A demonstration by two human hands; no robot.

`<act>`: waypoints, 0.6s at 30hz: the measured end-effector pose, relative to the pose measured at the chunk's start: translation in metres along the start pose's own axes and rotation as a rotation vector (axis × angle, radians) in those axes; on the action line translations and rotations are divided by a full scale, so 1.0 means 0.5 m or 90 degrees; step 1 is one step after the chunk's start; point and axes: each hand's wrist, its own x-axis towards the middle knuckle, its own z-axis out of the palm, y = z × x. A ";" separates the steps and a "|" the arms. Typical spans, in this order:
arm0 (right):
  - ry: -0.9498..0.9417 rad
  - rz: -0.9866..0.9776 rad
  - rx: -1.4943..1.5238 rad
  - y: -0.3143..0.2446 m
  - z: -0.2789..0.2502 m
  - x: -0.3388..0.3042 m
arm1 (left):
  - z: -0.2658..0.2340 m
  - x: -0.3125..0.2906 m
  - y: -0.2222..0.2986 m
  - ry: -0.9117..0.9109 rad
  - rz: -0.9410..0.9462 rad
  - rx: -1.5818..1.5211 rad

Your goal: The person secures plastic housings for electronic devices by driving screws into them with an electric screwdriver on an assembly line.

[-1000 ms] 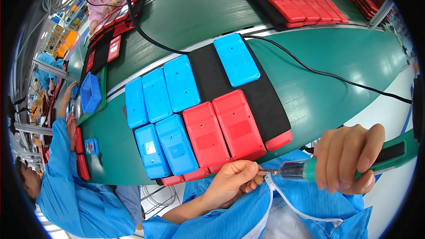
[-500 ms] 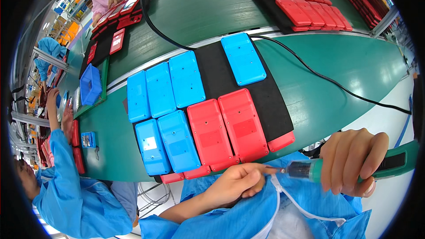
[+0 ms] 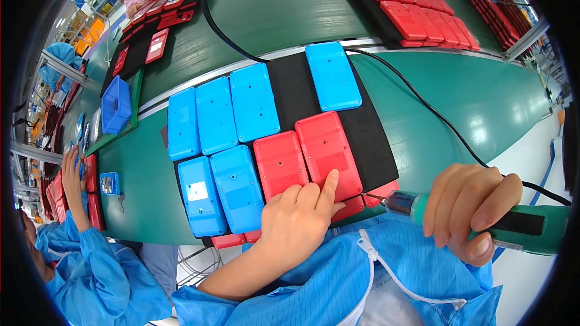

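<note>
My right hand point(image 3: 468, 208) is wrapped round a green electric screwdriver point(image 3: 534, 229), held nearly level. Its thin bit points left, with the tip at the near right corner of a red plastic casing point(image 3: 326, 151). On the near part of that casing rests my left hand point(image 3: 296, 220), index finger stretched out, the other fingers bent, nothing visible in it. A second red casing point(image 3: 279, 160) lies to the left, partly covered by this hand. Several blue casings point(image 3: 232, 187) lie beside them on a black mat point(image 3: 368, 139), showing small screw holes.
A black cable point(image 3: 423, 96) crosses the green table point(image 3: 447, 121) on the right. Further red casings point(image 3: 377, 194) show along the mat's near edge. A blue bin point(image 3: 116, 105) and a small blue box point(image 3: 110, 183) stand left, near a co-worker's hand point(image 3: 74, 175). More red casings point(image 3: 417, 21) lie at the back.
My left hand has moved from the screwdriver's tip onto the red casings, its index finger now extended. The screwdriver has come slightly left and up, its bit now at the casing's corner.
</note>
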 end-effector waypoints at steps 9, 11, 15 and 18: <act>-0.071 0.023 -0.019 0.017 -0.001 0.018 | 0.010 -0.005 -0.011 0.027 -0.011 -0.018; -0.090 0.033 -0.031 0.005 -0.003 0.024 | 0.011 0.001 -0.008 0.035 -0.005 -0.032; -0.125 0.049 -0.049 0.011 0.001 0.028 | 0.011 -0.001 -0.011 0.031 -0.007 -0.032; -0.050 0.064 -0.024 0.014 0.028 0.022 | 0.012 -0.003 -0.013 0.031 -0.006 -0.031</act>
